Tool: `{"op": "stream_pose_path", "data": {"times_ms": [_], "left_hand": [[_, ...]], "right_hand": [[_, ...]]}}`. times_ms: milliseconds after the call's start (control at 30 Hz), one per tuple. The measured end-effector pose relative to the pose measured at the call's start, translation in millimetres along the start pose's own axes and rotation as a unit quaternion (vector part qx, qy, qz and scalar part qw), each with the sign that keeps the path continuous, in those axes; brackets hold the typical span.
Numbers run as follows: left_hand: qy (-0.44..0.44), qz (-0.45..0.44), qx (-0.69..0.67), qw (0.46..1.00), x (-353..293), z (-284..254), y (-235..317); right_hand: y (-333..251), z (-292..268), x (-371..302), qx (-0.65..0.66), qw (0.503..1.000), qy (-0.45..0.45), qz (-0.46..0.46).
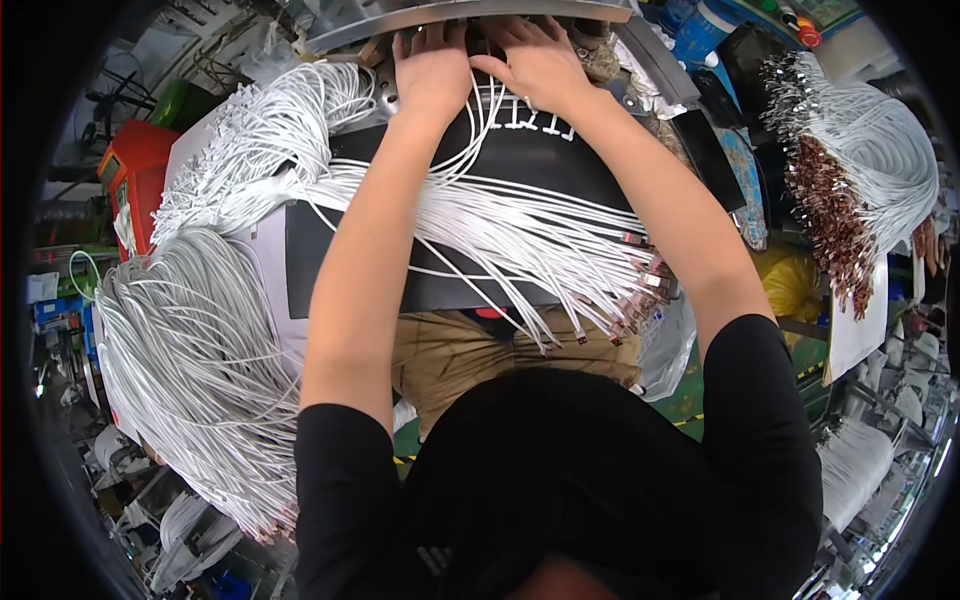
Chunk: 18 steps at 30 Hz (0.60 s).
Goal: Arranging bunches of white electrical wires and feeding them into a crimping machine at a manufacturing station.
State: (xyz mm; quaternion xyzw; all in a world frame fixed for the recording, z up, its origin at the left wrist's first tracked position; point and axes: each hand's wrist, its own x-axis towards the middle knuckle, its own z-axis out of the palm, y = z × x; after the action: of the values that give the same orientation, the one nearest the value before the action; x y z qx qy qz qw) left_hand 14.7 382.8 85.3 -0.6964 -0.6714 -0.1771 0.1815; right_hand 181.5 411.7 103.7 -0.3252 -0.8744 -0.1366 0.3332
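Note:
Both my hands reach forward to the edge of a metal machine part at the top. The fingers of my left hand point away from me, their tips hidden at that edge; whether they grip anything does not show. My right hand has its fingers stretched forward and its thumb held apart toward the left hand. White cables run down from between the hands over a dark work surface. Under my forearms a bundle of white cables fans out to the right, ending in metal plugs.
Coiled white cables and a large bundle lie at the left, near a red box. Small white pieces sit in a row near the hands. More coiled cables stand at the far right, beside a yellow bag.

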Motion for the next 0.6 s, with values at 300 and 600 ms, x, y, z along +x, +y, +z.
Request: {"op": "stream_pose_path", "data": {"times_ms": [300,600], "left_hand": [[0.021,-0.038,-0.004,0.999,-4.7,-1.3,7.1],[-0.253,-0.114,-0.844,0.460,-226.1,-161.6,5.0]], "right_hand": [[-12.4,2.7,0.9,-0.057,0.984,-0.102,0.138],[30.6,-160.2,-187.4,0.259,0.868,0.182,0.382]]}}
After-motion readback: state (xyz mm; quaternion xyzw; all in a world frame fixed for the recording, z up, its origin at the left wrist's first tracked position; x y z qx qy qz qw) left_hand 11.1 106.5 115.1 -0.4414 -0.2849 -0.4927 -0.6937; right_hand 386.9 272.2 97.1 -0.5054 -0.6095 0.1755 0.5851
